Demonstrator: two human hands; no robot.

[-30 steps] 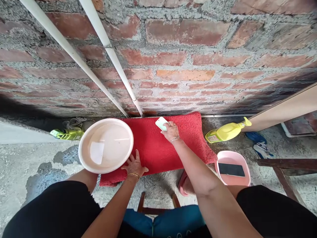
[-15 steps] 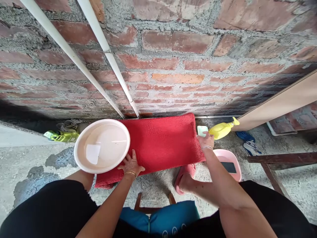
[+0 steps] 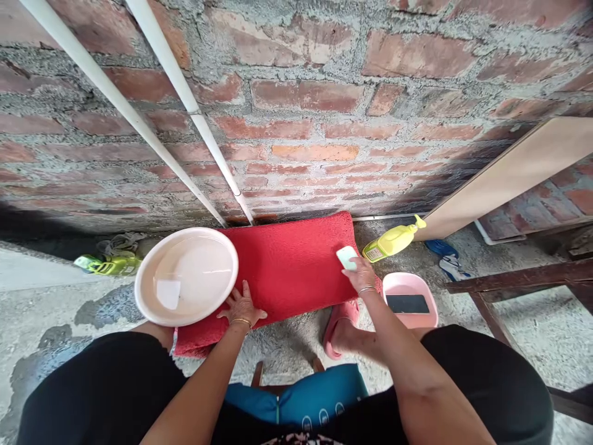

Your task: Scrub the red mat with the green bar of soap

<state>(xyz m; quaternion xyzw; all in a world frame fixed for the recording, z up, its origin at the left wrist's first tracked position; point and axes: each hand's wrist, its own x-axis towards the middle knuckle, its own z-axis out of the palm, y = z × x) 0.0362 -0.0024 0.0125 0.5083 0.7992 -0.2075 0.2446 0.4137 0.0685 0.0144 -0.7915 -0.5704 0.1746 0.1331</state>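
Note:
My left hand [image 3: 242,309] lies flat on the red mat [image 3: 291,259], fingers spread, close to the rim of the pale pink basin [image 3: 141,275]. Water stands in that basin, which rests on the mat's left end. In my right hand [image 3: 362,276], the fingers are closed on a small pale mint block [image 3: 347,258] with rounded corners; whether it is soap or a brush I cannot tell. It is over the mat's right end, and whether it touches the cloth is unclear. Just right of it is a yellow spray bottle [image 3: 391,242].
A small pink tub [image 3: 407,282] holding a dark flat rectangle [image 3: 407,304] is on the floor at right. Behind runs a brick wall [image 3: 306,96] with white pipes [image 3: 192,114]. A board [image 3: 504,176], a wooden frame [image 3: 514,278] and a green bottle [image 3: 123,264] flank the mat.
My right hand has carried the pale mint block leftward, from beside the mat to over its right end. My left hand stays spread on the mat. The view has shifted slightly.

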